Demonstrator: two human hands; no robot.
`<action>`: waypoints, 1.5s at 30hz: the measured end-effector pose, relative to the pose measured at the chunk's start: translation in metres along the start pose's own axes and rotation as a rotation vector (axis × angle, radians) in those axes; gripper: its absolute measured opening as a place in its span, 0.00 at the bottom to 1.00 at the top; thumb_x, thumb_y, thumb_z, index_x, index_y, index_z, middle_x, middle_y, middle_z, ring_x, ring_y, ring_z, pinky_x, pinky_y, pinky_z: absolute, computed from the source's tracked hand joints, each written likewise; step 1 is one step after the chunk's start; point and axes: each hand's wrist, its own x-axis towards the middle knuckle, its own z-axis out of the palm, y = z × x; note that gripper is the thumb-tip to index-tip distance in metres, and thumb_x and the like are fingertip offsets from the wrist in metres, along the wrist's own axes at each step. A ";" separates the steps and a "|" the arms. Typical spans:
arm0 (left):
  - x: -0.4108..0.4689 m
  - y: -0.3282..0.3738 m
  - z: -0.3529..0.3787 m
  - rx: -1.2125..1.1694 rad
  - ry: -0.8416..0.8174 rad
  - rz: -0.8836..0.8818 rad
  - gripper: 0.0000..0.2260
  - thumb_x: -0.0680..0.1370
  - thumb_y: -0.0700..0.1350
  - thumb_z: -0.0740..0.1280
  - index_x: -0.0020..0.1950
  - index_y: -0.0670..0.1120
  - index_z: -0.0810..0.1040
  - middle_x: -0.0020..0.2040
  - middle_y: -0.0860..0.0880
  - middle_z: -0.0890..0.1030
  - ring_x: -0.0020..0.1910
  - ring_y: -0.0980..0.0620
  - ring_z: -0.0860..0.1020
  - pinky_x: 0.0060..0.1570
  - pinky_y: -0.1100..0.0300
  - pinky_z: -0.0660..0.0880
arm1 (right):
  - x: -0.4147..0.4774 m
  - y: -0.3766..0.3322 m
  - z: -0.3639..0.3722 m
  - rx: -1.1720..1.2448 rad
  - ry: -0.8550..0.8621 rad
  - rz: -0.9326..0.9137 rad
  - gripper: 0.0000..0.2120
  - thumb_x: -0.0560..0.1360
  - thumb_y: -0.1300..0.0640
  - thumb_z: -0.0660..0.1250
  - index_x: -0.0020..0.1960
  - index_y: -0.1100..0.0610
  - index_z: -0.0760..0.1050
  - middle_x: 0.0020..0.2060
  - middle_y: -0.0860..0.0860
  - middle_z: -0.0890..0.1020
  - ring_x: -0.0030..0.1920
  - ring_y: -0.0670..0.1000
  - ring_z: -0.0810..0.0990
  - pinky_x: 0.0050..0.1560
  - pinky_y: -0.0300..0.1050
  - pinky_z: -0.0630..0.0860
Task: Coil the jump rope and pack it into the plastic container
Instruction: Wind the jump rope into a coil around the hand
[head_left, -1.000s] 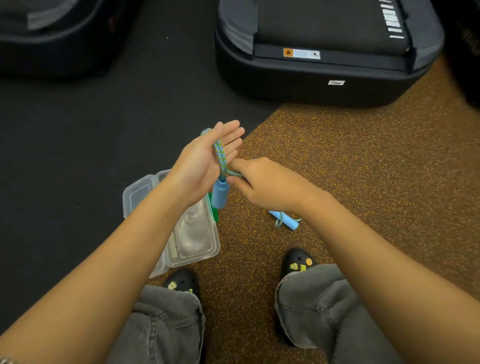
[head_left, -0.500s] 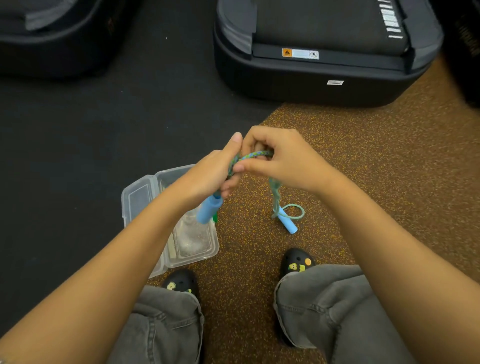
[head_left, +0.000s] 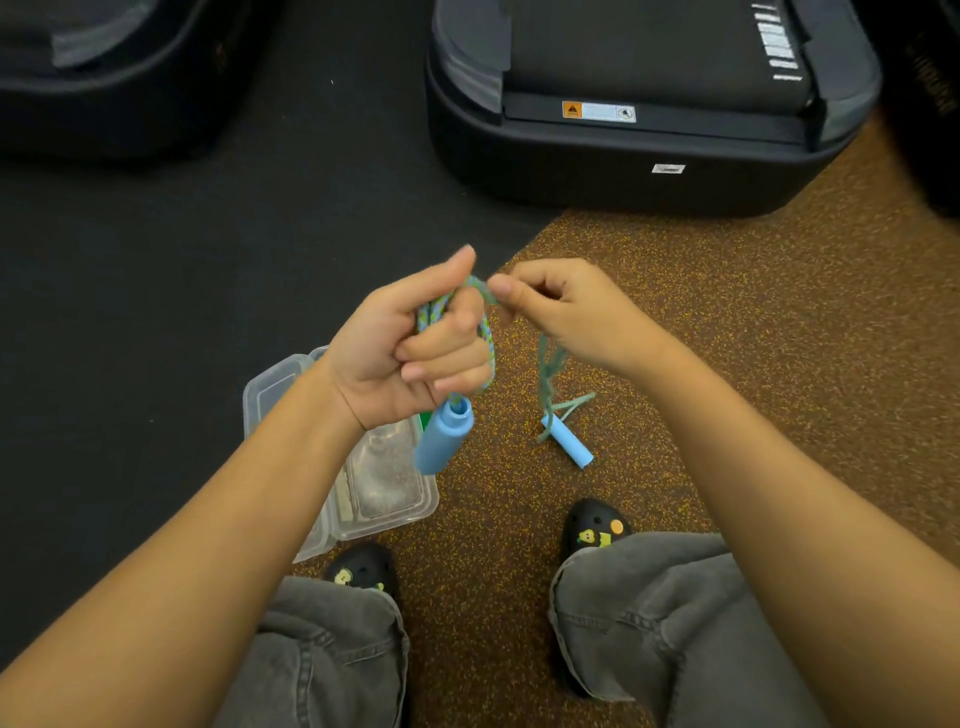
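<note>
My left hand (head_left: 415, 348) is closed around several loops of the green-and-blue jump rope (head_left: 485, 332), wound over its fingers. One blue handle (head_left: 442, 441) hangs just below that fist. My right hand (head_left: 566, 312) pinches the rope beside the left thumb. From it the rope drops, blurred, to the second blue handle (head_left: 569, 441), which lies on the brown floor. The clear plastic container (head_left: 384, 483) sits open on the floor under my left wrist, its lid (head_left: 270, 395) hinged to the left.
A large black case (head_left: 649, 156) stands on the floor ahead, another dark case (head_left: 104, 78) at the far left. My black clogs (head_left: 595, 530) and grey trouser knees are at the bottom. The floor is black on the left, speckled brown on the right.
My left hand has gone from flat and open to a fist around the rope. My right hand rose from beside the left palm to near its thumb, adding a loop. The floor handle shifted slightly.
</note>
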 end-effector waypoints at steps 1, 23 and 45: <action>0.000 0.000 -0.001 -0.133 -0.087 0.004 0.22 0.79 0.48 0.58 0.28 0.39 0.69 0.17 0.50 0.58 0.19 0.52 0.60 0.28 0.61 0.69 | 0.000 0.000 0.005 -0.032 -0.019 0.011 0.18 0.77 0.47 0.60 0.30 0.48 0.72 0.25 0.49 0.67 0.26 0.43 0.64 0.31 0.37 0.61; 0.012 -0.012 -0.004 0.760 0.780 0.236 0.28 0.81 0.54 0.49 0.76 0.46 0.41 0.73 0.53 0.66 0.66 0.58 0.72 0.69 0.60 0.64 | -0.015 -0.017 0.023 -0.389 -0.267 -0.120 0.08 0.78 0.54 0.60 0.42 0.55 0.69 0.30 0.46 0.69 0.31 0.47 0.68 0.35 0.44 0.64; 0.003 -0.011 0.006 0.673 0.260 -0.067 0.19 0.77 0.48 0.59 0.32 0.42 0.82 0.13 0.53 0.64 0.19 0.55 0.66 0.38 0.67 0.74 | -0.008 -0.008 -0.008 -0.092 0.222 -0.073 0.17 0.72 0.43 0.64 0.34 0.55 0.70 0.25 0.46 0.70 0.29 0.44 0.66 0.33 0.38 0.63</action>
